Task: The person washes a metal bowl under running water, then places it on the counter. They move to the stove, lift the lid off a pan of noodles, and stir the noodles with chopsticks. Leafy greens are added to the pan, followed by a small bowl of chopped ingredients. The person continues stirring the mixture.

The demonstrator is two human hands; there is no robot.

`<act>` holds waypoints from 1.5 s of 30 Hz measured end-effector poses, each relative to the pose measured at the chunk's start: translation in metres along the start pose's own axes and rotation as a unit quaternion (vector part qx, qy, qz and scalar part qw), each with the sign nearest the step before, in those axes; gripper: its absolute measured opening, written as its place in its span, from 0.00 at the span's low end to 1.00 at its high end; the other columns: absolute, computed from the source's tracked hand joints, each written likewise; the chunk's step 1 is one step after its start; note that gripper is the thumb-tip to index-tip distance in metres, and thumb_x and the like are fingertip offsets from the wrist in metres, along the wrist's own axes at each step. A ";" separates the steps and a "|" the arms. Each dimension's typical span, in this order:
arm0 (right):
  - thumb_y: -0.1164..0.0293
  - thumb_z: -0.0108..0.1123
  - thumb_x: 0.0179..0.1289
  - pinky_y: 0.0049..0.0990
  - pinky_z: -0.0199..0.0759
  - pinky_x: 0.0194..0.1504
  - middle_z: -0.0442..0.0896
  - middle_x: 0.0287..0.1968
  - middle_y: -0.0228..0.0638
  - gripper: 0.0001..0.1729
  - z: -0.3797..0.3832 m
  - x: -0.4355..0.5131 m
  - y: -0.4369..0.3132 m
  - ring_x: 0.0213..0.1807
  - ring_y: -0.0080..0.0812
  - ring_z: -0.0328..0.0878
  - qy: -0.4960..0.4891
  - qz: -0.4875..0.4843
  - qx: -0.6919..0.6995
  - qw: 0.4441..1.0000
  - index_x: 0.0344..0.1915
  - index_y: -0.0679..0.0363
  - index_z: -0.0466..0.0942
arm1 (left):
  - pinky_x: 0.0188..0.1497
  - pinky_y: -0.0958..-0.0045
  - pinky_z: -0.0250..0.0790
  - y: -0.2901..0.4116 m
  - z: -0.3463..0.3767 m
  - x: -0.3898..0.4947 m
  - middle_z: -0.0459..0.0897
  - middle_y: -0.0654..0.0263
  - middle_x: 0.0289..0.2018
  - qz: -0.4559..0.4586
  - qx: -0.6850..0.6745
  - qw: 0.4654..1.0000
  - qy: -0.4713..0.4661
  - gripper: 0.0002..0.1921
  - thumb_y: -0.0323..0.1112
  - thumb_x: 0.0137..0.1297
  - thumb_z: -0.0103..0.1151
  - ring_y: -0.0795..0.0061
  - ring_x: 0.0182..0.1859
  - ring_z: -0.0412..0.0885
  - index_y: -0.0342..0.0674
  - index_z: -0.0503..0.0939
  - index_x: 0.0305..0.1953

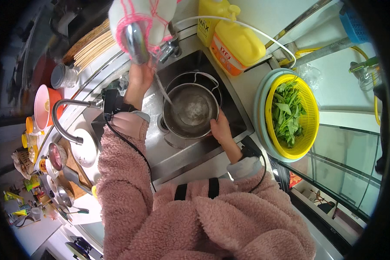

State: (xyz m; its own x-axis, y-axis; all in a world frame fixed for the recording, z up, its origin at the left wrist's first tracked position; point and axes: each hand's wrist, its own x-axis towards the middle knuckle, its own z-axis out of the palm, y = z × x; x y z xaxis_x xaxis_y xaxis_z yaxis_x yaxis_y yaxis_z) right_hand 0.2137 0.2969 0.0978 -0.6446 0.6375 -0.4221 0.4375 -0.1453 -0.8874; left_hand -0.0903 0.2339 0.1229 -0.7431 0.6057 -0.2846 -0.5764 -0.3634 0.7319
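My right hand [221,128] grips the right side of a metal pot [169,122] over the sink [195,156]. A stream of water [163,91] falls into the pot, and water [195,109] lies in its bottom. A second vessel with a looped handle [214,81] sits partly hidden behind the pot. My left hand [139,76] reaches up to a chrome faucet part [136,42] and touches it; its fingertips are hidden behind the metal. A white covering [161,21] with pink cord wraps around this part.
Yellow jugs [237,42] stand behind the sink. At right, a yellow colander [307,130] of leafy greens [287,110] rests in a pale blue basin [261,107]. Left are a curved spout [57,120], a white plate [84,148], a cleaver [73,177] and an orange bowl [44,107].
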 end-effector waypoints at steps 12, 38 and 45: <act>0.77 0.51 0.53 0.41 0.69 0.48 0.61 0.58 0.59 0.40 0.008 0.001 -0.041 0.47 0.60 0.71 0.041 -0.215 -0.295 0.930 0.66 0.63 0.48 | 0.65 0.58 0.50 -0.076 -0.009 -0.156 0.74 0.60 0.54 0.239 0.832 0.414 -0.282 0.17 0.43 0.61 0.46 0.60 0.58 0.68 0.49 0.78 0.48; 0.71 0.46 0.58 0.39 0.75 0.29 0.75 0.46 0.57 0.24 -0.025 0.014 -0.058 0.30 0.46 0.81 -0.151 0.049 -0.148 0.976 0.55 0.68 0.65 | 0.41 0.58 0.77 -0.070 -0.049 -0.189 0.77 0.54 0.39 -0.392 0.172 0.903 0.037 0.10 0.27 0.60 0.46 0.62 0.38 0.79 0.28 0.73 0.40; 0.64 0.49 0.64 0.44 0.61 0.54 0.72 0.53 0.49 0.20 0.043 -0.002 -0.018 0.53 0.50 0.69 0.121 -0.415 -0.365 0.825 0.55 0.56 0.70 | 0.34 0.55 0.80 -0.023 -0.013 -0.207 0.68 0.49 0.53 -0.240 0.317 0.915 0.075 0.36 0.21 0.55 0.42 0.50 0.45 0.78 0.45 0.44 0.65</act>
State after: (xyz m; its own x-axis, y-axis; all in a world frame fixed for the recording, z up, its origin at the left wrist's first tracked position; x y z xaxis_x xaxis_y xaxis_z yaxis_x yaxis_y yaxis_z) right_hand 0.1800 0.2652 0.1071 -0.8062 0.4343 0.4018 0.2270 0.8542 -0.4678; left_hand 0.0723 0.1076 0.1564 -0.5224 0.4669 -0.7135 -0.5701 0.4309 0.6994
